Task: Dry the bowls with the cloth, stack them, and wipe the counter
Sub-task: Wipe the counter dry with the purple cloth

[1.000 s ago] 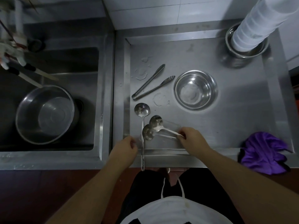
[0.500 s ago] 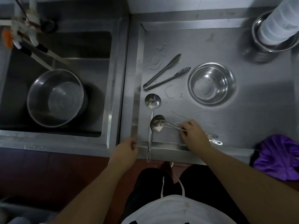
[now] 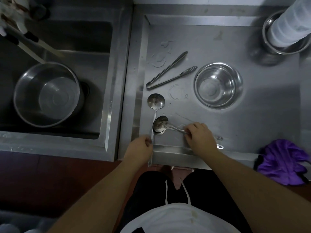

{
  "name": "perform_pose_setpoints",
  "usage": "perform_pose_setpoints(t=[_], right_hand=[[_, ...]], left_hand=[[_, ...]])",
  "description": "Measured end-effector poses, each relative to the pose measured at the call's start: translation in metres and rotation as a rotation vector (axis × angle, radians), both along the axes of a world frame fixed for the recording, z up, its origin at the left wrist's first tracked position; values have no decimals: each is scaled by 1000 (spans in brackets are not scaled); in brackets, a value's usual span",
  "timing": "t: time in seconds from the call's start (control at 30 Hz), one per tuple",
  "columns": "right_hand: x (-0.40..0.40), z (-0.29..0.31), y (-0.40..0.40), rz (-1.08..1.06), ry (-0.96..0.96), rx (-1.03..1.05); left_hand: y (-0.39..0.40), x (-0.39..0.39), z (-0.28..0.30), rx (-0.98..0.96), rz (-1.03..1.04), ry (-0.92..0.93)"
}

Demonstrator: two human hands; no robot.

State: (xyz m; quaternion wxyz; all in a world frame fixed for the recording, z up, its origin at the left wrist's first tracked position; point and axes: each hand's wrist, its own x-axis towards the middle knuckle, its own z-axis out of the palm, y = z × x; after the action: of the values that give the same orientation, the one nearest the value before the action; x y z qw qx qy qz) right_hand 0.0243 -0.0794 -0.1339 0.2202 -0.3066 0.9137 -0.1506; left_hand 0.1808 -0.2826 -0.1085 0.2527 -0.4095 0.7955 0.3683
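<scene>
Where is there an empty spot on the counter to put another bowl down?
The biggest bare patch lies right of the bowl, between it and the cloth. Another runs along the back, between the tongs and the cup stack, though puddles show there. It is crowded front-left, with ladles and both hands.

No text, label, brand, number or sign can be read in this view. The steel surfaces carry only water marks and reflections, and nothing printed shows on them.
</scene>
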Motion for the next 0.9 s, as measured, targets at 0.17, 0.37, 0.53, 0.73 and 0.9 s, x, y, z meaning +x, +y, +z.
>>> perform_pose_setpoints(t=[0.17, 0.37, 0.53, 0.73, 0.9], right_hand=[[3, 4, 7, -2, -35, 20], [17, 8, 8, -62, -128, -7], [25, 17, -4, -86, -211, -74], [21, 41, -37, -106, -347, -114], [15, 68, -78, -169, -521, -234]], left_hand=[[5, -20, -10, 29, 68, -28], [-6, -25, -14, 93, 195, -36], [-22, -17, -3, 175, 304, 11], [-35, -2, 26, 179, 427, 70], [-21, -7, 51, 316, 598, 247]])
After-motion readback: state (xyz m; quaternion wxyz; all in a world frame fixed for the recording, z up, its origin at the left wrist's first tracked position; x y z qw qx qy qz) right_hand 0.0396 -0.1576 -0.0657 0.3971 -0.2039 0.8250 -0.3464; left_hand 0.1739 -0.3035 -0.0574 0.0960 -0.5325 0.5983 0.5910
